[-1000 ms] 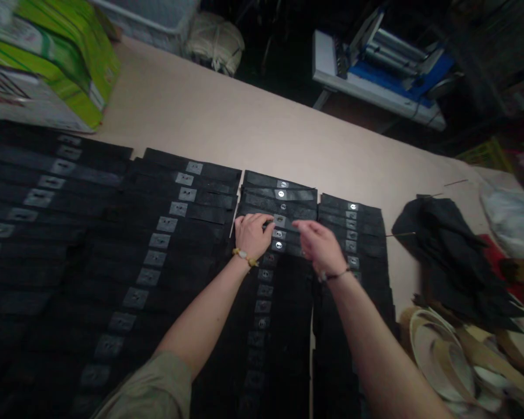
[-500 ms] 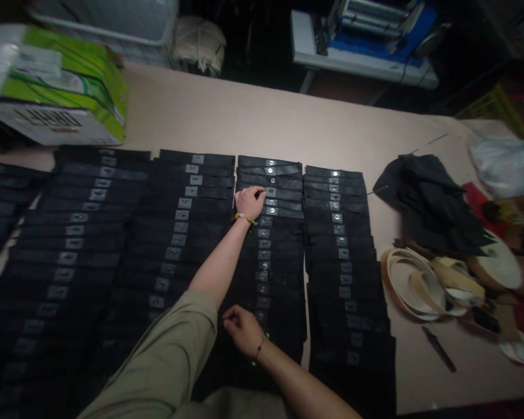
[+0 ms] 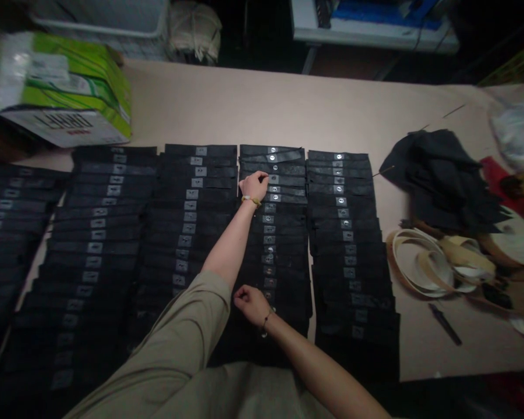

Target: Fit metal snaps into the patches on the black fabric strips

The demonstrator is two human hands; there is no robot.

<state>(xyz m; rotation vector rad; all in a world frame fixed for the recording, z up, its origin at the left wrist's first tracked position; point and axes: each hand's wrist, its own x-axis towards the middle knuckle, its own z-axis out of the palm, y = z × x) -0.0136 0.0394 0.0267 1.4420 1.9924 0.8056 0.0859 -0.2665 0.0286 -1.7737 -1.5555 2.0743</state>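
Note:
Overlapping black fabric strips [image 3: 283, 227] lie in a column in front of me, each with a small label [image 3: 275, 198] near its middle. My left hand [image 3: 255, 185] rests at the column's upper part, its fingertips pinched together beside one strip's label. Whatever may be between those fingers is hidden. Nearer to my body, my right hand [image 3: 252, 304] is over the same column with thumb and fingers closed together. I cannot make out whether it holds anything small. A yellowish bracelet [image 3: 251, 201] is on the left wrist.
More columns of labelled black strips [image 3: 192, 238] flank this one. A green and white box [image 3: 70, 93] stands at back left. To the right lie crumpled black fabric [image 3: 441, 174], rolled tan strapping [image 3: 423, 265] and a dark, thin tool [image 3: 444, 323].
The camera view has shifted, so the scene appears slightly higher on the right. Both hands keep nearly the same places over the strips, fingers still closed.

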